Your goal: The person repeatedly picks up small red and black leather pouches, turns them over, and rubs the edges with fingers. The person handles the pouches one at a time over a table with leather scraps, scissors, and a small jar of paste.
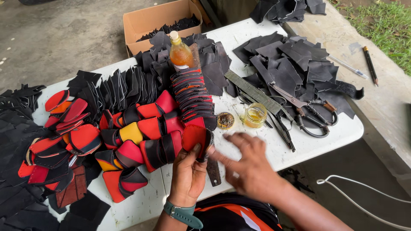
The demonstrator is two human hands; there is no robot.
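1. Work surface: a white plastic folding table [338,128] stands on a grey concrete floor [55,38]; a grass strip [385,25] borders the slab at the upper right.
2. Left hand [188,173]: fingers are curled closed around a red-and-black leather piece [195,137], thumb pressed on its red face. The piece is held upright just above the table's near edge, in front of the person. A green watch strap [182,214] circles the wrist.
3. Right hand [248,164]: motion-blurred, fingers spread and extended, holding nothing; the fingertips sit close to the held piece, contact cannot be confirmed.
4. Stock, left: folded red, yellow and black leather pieces [128,145], smooth and rounded, lie in overlapping rows; a stacked column of them [195,96] runs to an amber liquid bottle [180,53].
5. Stock, right: flat matte black leather cutouts [295,57] lie in a loose heap.
6. Tools: large metal scissors [306,111], a small glass jar [255,115] with yellowish contents and its round lid [225,120] rest near the table centre.
7. An open cardboard box [150,19] holds black pieces beyond the table.
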